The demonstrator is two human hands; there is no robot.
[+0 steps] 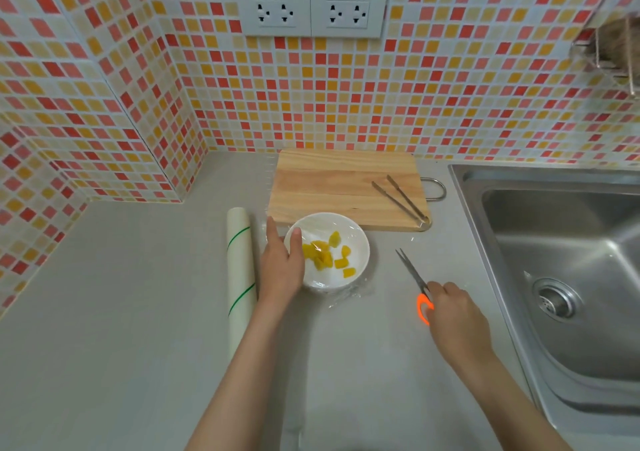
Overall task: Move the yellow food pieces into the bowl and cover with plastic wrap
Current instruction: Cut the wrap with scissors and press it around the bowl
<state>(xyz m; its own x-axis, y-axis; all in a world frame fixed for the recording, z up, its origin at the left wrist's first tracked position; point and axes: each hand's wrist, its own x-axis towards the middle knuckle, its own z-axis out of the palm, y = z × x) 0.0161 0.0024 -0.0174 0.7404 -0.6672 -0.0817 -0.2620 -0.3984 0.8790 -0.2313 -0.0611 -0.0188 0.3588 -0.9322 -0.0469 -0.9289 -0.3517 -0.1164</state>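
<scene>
A white bowl (356, 242) stands on the grey counter and holds several yellow food pieces (327, 255). Clear plastic wrap (360, 289) lies over the bowl, and its loose edge is crumpled on the counter at the bowl's near right. My left hand (282, 265) rests flat on the bowl's left rim, thumb on the wrap. My right hand (453, 312) grips the orange handle of a pair of scissors (414, 277), whose slightly parted blades lie on the counter pointing away from me, to the right of the bowl. The wrap roll (239, 274) lies left of my left hand.
A wooden cutting board (329, 191) sits behind the bowl against the tiled wall, with metal tongs (401, 199) on its right side. A steel sink (561, 260) fills the right. Two wall sockets (311, 12) are mounted above.
</scene>
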